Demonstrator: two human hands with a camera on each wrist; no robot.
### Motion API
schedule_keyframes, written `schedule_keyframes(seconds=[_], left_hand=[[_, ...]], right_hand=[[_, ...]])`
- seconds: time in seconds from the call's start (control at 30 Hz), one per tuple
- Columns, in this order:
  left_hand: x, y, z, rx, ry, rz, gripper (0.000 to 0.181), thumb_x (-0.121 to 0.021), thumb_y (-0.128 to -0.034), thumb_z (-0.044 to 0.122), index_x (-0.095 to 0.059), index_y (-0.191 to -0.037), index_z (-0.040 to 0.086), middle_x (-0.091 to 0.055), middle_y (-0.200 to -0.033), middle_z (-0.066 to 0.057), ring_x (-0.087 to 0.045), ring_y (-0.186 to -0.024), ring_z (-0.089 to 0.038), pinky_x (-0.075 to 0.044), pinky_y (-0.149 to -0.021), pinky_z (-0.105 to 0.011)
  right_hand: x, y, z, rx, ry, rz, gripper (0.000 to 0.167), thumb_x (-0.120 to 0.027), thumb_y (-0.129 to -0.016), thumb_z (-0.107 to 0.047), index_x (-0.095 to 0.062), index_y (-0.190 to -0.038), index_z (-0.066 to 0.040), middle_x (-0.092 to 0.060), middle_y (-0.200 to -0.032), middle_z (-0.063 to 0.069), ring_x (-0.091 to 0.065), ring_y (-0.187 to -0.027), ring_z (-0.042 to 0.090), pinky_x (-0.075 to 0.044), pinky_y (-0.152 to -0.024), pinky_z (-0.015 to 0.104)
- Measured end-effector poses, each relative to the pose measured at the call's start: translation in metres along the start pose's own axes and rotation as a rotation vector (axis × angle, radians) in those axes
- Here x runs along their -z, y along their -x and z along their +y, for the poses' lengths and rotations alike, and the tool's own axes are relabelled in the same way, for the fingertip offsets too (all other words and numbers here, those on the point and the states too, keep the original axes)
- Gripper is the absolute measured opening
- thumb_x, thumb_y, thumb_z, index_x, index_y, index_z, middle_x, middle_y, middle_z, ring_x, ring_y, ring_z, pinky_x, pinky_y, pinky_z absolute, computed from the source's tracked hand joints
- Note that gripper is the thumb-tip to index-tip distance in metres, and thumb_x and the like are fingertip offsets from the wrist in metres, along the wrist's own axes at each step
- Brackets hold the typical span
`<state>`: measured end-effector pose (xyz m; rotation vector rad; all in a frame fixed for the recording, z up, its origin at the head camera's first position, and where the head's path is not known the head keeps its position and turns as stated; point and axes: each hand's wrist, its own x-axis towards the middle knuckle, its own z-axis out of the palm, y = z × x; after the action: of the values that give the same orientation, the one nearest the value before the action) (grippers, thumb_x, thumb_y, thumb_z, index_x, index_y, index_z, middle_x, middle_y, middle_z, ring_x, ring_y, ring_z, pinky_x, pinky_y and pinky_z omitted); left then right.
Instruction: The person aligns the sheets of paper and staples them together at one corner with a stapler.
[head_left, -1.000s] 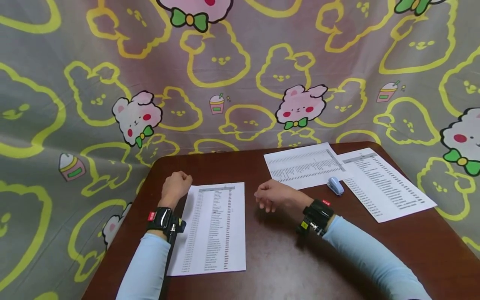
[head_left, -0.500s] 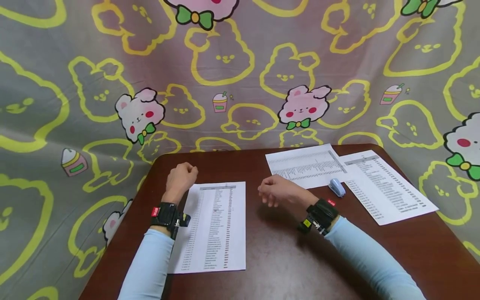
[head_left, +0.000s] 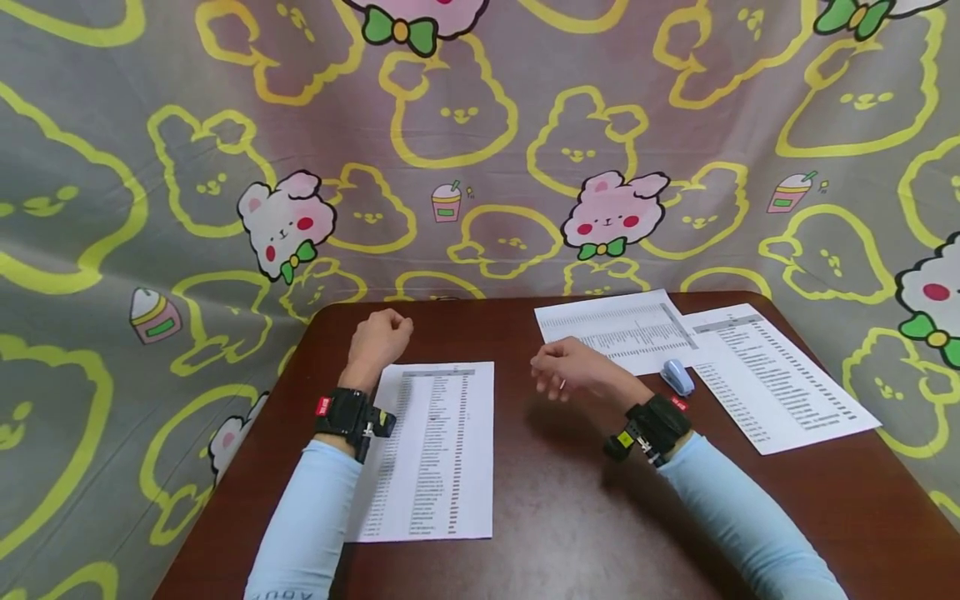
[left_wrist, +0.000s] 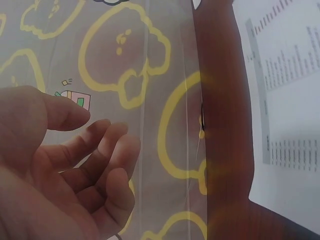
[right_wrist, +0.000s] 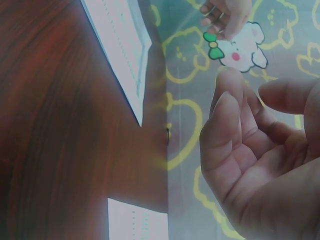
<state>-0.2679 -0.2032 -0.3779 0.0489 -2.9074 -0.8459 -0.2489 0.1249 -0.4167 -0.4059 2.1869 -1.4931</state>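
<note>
Both the left hand point(head_left: 381, 337) and the right hand point(head_left: 583, 367) hover left of the stapler point(head_left: 677, 377), empty, thumbs point(left_wrist: 68, 112) apart from curled fingers point(left_wrist: 127, 150). One paper point(head_left: 442, 454) lies well left of the stapler, two sheets point(head_left: 787, 383) beside it.

The light is soft and a bit dim. A pale shine sits on the front of the bench point(head_left: 558, 521), and a dark shadow falls beside the right sleeve point(head_left: 742, 508). The tiny words on the papers point(head_left: 480, 467) are too fuzzy to read. Both wrist pictures look milky, with the cloth point(left_wrist: 175, 30) washed out.
</note>
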Motion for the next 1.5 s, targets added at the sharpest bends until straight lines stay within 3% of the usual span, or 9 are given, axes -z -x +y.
schedule_keyframes(seconds=[0.1,0.3,0.57,0.73,0.83,0.97,1.1,1.33,1.5], left_hand=[[0.000,-0.002,0.003,-0.009,-0.005,-0.017,0.033,-0.047,-0.1001,0.034,-0.064,-0.104,0.007,-0.056,-0.080,-0.006,-0.051,-0.065,-0.021,-0.035,-0.056,-0.030],[0.000,-0.004,0.009,-0.021,0.013,-0.034,0.033,-0.047,-0.1003,0.036,-0.064,-0.107,0.008,-0.055,-0.079,-0.006,-0.049,-0.062,-0.020,-0.034,-0.054,-0.030],[-0.003,-0.003,0.021,-0.042,0.051,-0.033,0.034,-0.047,-0.1001,0.036,-0.064,-0.108,0.008,-0.064,-0.087,-0.009,-0.055,-0.068,-0.022,-0.037,-0.057,-0.031],[-0.008,-0.005,0.029,-0.057,0.079,-0.055,0.033,-0.047,-0.0998,0.037,-0.064,-0.109,0.009,-0.072,-0.096,-0.010,-0.062,-0.075,-0.024,-0.039,-0.060,-0.031],[-0.012,-0.006,0.036,-0.062,0.097,-0.074,0.033,-0.047,-0.1001,0.037,-0.064,-0.109,0.010,-0.073,-0.098,-0.010,-0.064,-0.077,-0.024,-0.040,-0.061,-0.031],[-0.017,-0.007,0.045,-0.074,0.119,-0.090,0.032,-0.047,-0.1003,0.037,-0.063,-0.109,0.010,-0.072,-0.097,-0.010,-0.063,-0.077,-0.024,-0.040,-0.061,-0.031],[-0.020,-0.006,0.052,-0.076,0.134,-0.090,0.032,-0.047,-0.0999,0.037,-0.063,-0.110,0.011,-0.070,-0.099,-0.009,-0.060,-0.079,-0.024,-0.041,-0.064,-0.032],[-0.026,-0.003,0.063,-0.083,0.175,-0.095,0.034,-0.048,-0.0991,0.038,-0.061,-0.116,0.012,-0.065,-0.104,-0.009,-0.057,-0.085,-0.025,-0.043,-0.071,-0.036],[-0.029,-0.004,0.070,-0.088,0.194,-0.090,0.033,-0.049,-0.0986,0.039,-0.060,-0.115,0.013,-0.064,-0.105,-0.007,-0.058,-0.087,-0.025,-0.045,-0.074,-0.039]], right_hand=[[0.004,0.002,-0.002,0.008,0.002,0.011,0.027,-0.052,-0.100,-0.024,-0.065,-0.096,-0.001,-0.069,-0.086,0.019,-0.064,-0.062,0.022,-0.055,-0.059,0.039],[0.011,0.005,-0.006,0.018,0.017,0.021,0.026,-0.053,-0.100,-0.025,-0.065,-0.099,-0.002,-0.067,-0.094,0.028,-0.064,-0.063,0.024,-0.053,-0.056,0.034],[0.022,0.009,-0.009,-0.001,0.055,0.050,0.025,-0.052,-0.099,-0.024,-0.068,-0.105,-0.004,-0.072,-0.090,0.017,-0.067,-0.072,0.038,-0.055,-0.059,0.037],[0.032,0.012,-0.008,-0.007,0.084,0.087,0.028,-0.052,-0.100,-0.024,-0.067,-0.110,-0.002,-0.072,-0.094,0.019,-0.069,-0.070,0.030,-0.054,-0.058,0.032],[0.039,0.013,-0.006,0.002,0.098,0.103,0.029,-0.053,-0.100,-0.024,-0.067,-0.111,-0.001,-0.072,-0.093,0.020,-0.068,-0.066,0.022,-0.054,-0.058,0.032],[0.049,0.016,-0.003,0.004,0.098,0.120,0.029,-0.054,-0.100,-0.026,-0.067,-0.109,-0.002,-0.072,-0.091,0.019,-0.068,-0.066,0.021,-0.054,-0.059,0.033],[0.055,0.020,-0.002,0.010,0.102,0.122,0.029,-0.055,-0.100,-0.027,-0.066,-0.110,-0.003,-0.072,-0.090,0.017,-0.069,-0.069,0.025,-0.055,-0.059,0.033],[0.065,0.024,0.002,0.007,0.133,0.145,0.031,-0.055,-0.100,-0.031,-0.065,-0.114,-0.005,-0.068,-0.102,0.027,-0.069,-0.074,0.031,-0.055,-0.061,0.033],[0.069,0.026,0.001,0.008,0.118,0.175,0.032,-0.054,-0.100,-0.029,-0.063,-0.117,-0.003,-0.066,-0.107,0.032,-0.067,-0.084,0.043,-0.057,-0.063,0.034]])
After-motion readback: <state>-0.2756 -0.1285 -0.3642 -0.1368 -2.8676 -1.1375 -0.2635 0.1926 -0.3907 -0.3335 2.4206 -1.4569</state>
